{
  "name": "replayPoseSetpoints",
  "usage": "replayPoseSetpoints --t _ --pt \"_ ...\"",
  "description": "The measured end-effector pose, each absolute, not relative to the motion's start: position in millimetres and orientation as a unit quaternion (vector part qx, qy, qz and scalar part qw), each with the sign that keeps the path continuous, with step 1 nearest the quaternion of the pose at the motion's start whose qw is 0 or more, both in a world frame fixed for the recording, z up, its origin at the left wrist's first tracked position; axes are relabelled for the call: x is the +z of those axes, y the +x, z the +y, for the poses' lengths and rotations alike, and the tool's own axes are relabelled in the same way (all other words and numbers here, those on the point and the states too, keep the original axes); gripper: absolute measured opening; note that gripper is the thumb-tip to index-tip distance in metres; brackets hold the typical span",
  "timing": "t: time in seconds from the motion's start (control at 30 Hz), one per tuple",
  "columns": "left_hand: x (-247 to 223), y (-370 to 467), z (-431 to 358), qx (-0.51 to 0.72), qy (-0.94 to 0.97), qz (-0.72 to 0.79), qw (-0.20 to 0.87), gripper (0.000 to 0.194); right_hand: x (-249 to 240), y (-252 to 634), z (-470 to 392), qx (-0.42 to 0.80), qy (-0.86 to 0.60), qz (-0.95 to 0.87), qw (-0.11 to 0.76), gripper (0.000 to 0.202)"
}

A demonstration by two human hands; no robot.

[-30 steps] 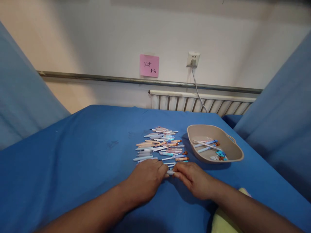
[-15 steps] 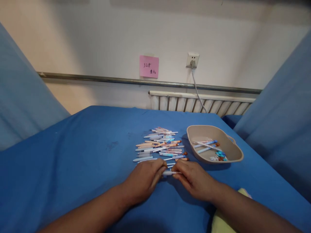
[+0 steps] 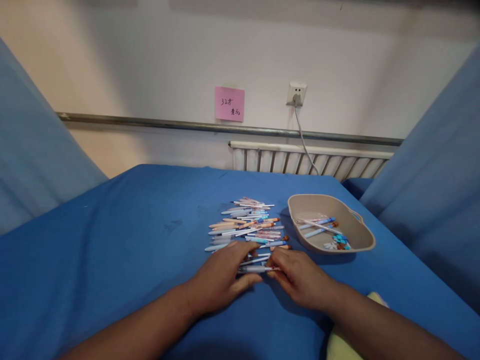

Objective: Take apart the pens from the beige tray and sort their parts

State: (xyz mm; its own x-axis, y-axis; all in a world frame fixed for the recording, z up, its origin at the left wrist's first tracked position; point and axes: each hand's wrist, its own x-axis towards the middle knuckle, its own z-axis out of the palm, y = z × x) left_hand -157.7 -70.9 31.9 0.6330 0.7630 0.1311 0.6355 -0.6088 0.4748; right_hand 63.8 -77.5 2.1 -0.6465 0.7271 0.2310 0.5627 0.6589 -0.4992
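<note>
In the head view, a pen (image 3: 255, 269) with a pale translucent barrel lies level between my hands. My right hand (image 3: 300, 277) is closed in a pinch on its right end. My left hand (image 3: 225, 275) has thumb and fingers spread apart around the pen's left end, not gripping it. Just beyond the hands lies a long pile of pens and pen parts (image 3: 243, 232): grey-blue and peach barrels, thin white refills, and pieces with blue and brown tips. My left fingers cover part of the pile's near end.
A beige basket (image 3: 365, 242) right of the pile holds several pen parts (image 3: 318, 227) and small blue, white and brown pieces (image 3: 339, 241). A yellow-green cloth item (image 3: 343, 345) lies beneath my right forearm. A blue sheet (image 3: 131, 240) covers the surface; a radiator (image 3: 285, 159) stands behind.
My left hand has opened from its closed grip, thumb and fingers parting, so more of the pen's barrel shows. My right hand stays pinched on the pen in nearly the same place.
</note>
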Motion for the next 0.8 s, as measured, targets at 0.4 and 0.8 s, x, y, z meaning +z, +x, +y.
replayPoseSetpoints --t 0.4,0.8 --pt "28.8 -157.6 -71.5 0.165 0.888 0.384 0.193 0.046 4.3 62.6 -79.5 0.199 -0.363 -0.885 0.213 0.005" --pt "31.0 -156.1 -73.1 0.147 0.885 0.392 0.205 0.039 2.2 63.1 -78.5 0.194 -0.357 -0.886 0.224 0.003"
